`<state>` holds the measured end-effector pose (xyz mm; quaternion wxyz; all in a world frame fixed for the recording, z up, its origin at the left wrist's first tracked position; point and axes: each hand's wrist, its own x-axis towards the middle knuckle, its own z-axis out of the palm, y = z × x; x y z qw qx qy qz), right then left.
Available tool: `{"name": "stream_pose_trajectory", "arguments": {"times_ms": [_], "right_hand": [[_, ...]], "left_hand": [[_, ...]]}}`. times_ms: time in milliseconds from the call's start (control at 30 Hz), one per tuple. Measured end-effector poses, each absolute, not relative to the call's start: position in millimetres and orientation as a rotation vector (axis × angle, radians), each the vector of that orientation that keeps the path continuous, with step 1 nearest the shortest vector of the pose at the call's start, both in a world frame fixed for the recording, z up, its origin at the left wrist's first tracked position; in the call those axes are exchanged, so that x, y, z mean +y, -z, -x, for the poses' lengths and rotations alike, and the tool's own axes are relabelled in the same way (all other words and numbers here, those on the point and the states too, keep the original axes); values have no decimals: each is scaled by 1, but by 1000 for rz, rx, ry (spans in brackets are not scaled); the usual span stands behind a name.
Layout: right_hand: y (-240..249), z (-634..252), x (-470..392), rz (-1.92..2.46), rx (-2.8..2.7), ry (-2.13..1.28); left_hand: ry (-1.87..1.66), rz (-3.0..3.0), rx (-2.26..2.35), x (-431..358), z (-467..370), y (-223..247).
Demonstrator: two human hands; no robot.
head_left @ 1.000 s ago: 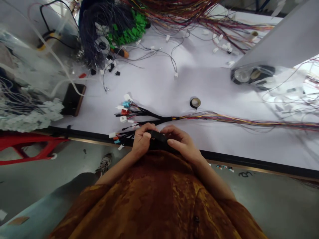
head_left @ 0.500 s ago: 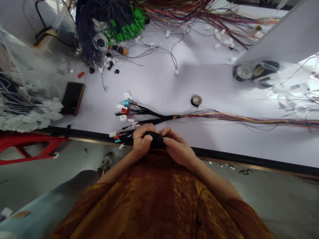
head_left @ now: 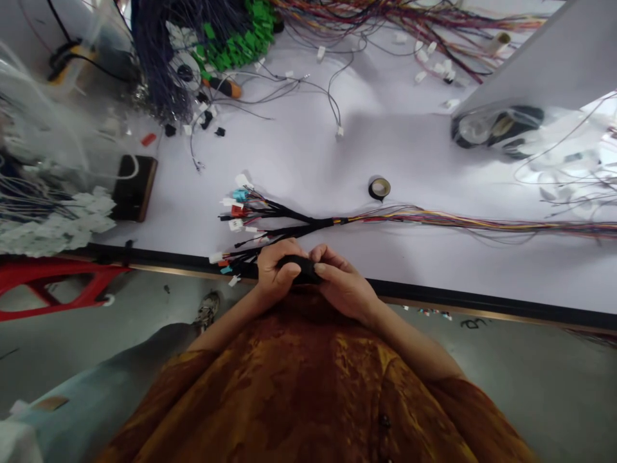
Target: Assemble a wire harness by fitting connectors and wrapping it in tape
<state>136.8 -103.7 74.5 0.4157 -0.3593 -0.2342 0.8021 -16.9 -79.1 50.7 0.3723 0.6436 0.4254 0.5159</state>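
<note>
Between both hands, at the table's front edge, is a black tape roll (head_left: 304, 270), partly covered by fingers. My left hand (head_left: 277, 267) is closed around its left side, thumb on top. My right hand (head_left: 343, 281) pinches its right end between thumb and fingers. Just beyond the hands lies a wire harness (head_left: 318, 224), with black-wrapped branches fanning left to white, red and blue connectors (head_left: 238, 211). Its loose coloured wires run off to the right. A smaller roll of black tape (head_left: 379, 188) rests on the white table behind the harness.
Bundles of wires with green connectors (head_left: 245, 38) lie at the back left, near an orange-and-black tool (head_left: 225, 87). A dark phone-like block (head_left: 135, 188) and white connectors (head_left: 62, 225) are at left. Bagged tape rolls (head_left: 496, 128) sit by a grey post (head_left: 535, 64). A red frame (head_left: 58, 283) stands below the edge.
The view has shifted slightly. Both hands keep hold of the black tape roll in nearly the same place, with a little more of it showing between the fingers.
</note>
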Motion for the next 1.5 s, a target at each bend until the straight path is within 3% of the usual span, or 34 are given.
{"name": "stream_pose_trajectory", "arguments": {"times_ms": [333,567,767,1500], "right_hand": [[-66,-145,-102,904,-914,-1883],[-71,-164,-100,1198,-1374,-1334],[-66,-163,-102,1142,-1661,-1076],[-59,-162,-102,1204,-1595,-1219]], "left_hand": [[-1215,-1264,1029,-71,11,-40],[-854,-1519,961,-60,24,-65],[-519,-1440,997,-56,29,-87],[-389,-1411,1061,-50,33,-84]]}}
